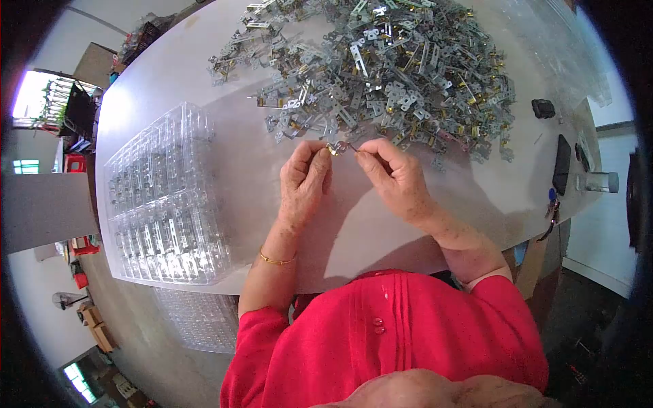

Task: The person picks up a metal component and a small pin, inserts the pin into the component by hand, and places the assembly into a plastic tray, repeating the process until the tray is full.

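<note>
Between my two hands is a small metal part [336, 148] with a brass-coloured piece on it. The thumb and fingers of my left hand [306, 178] pinch its left side. My right hand [396, 175] is closed in a pinch at its right side, on a thin dark end; the fingers partly hide what they hold. Just beyond both hands spreads a large heap of grey and brass-coloured metal parts [408, 81]. Left of my left hand lies a clear plastic tray [216, 204] with rows of metal parts in its compartments.
More clear trays [197, 319] sit below the table's left edge. On the right of the table [272, 231] are a small black object [543, 109], a dark phone-like slab [562, 163], a clear glass [598, 182] and pliers-like tools [552, 211]. Clear plastic sheeting lies at the far right.
</note>
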A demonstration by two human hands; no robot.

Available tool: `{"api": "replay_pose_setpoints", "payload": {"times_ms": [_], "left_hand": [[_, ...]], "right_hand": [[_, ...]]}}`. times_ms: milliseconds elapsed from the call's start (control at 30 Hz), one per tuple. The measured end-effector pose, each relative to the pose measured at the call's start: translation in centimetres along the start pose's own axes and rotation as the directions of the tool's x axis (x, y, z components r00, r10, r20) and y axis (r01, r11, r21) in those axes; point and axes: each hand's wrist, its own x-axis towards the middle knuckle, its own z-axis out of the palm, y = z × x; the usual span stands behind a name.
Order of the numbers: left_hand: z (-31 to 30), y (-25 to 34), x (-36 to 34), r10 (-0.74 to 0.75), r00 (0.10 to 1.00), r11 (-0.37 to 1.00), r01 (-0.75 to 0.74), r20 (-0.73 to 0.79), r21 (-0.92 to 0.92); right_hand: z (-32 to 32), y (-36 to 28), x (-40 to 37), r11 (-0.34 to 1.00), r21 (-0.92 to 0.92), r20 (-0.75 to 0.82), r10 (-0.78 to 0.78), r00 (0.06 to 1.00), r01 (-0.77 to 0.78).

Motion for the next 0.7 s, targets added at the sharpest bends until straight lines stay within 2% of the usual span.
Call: {"api": "replay_pose_setpoints", "payload": {"times_ms": [167, 367, 467, 567, 700], "left_hand": [[-0.1, -0.3, 0.1, 0.018, 1.000, 1.000, -0.018, -0.013, 0.012], [-0.2, -0.9, 0.1, 0.140, 0.990, 0.971, -0.133, -0.016, 0.200], [-0.4, -0.9, 0.2, 0.174, 0.985, 0.956, -0.171, 0.008, 0.236], [-0.7, -1.3, 0.4, 0.327, 0.945, 0.865, -0.310, 0.025, 0.394], [-0.7, -0.3, 0.4, 0.448, 0.886, 0.714, -0.433, 0.117, 0.550]], "right_hand": [[0.0, 0.0, 0.0, 0.999, -0.016, 0.016, 0.030, 0.999, -0.029], [0.0, 0.1, 0.1, 1.000, -0.025, 0.002, -0.011, 1.000, 0.011], [0.0, 0.0, 0.1, 1.000, -0.018, 0.000, -0.003, 1.000, 0.003], [0.0, 0.0, 0.0, 1.000, -0.030, 0.021, 0.001, 1.000, -0.001], [0.1, 0.3, 0.2, 0.998, -0.033, 0.027, -0.054, 0.998, 0.055]]}}
